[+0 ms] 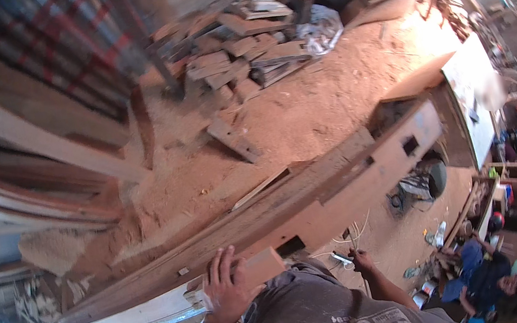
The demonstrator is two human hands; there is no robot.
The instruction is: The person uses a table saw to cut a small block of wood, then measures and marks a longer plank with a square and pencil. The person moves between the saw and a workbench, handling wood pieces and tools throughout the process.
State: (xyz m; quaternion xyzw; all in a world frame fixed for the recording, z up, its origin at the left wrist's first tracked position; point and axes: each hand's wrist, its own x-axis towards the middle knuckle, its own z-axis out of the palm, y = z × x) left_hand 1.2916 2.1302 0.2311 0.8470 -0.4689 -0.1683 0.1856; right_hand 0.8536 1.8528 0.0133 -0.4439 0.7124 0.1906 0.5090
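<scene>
Low in the middle, my left hand (228,291) is closed around the end of a short wooden block (263,266). The block lies against a long wooden beam (356,183) with rectangular slots cut in it, right in front of my body. One slot (289,246) opens just beyond the block. To the right of my body, my right hand (361,261) is closed on a slim tool (341,258) with a pale end. Its kind is too small and blurred to tell. A thin pale cord (365,226) loops close by.
Beyond the beam, sawdust (306,120) covers the floor, with a loose plank (233,140) on it. Offcuts (235,57) are heaped farther back. Boards (31,136) lean at left. A white-topped panel (473,97) stands at right. Another person (486,274) is low at right.
</scene>
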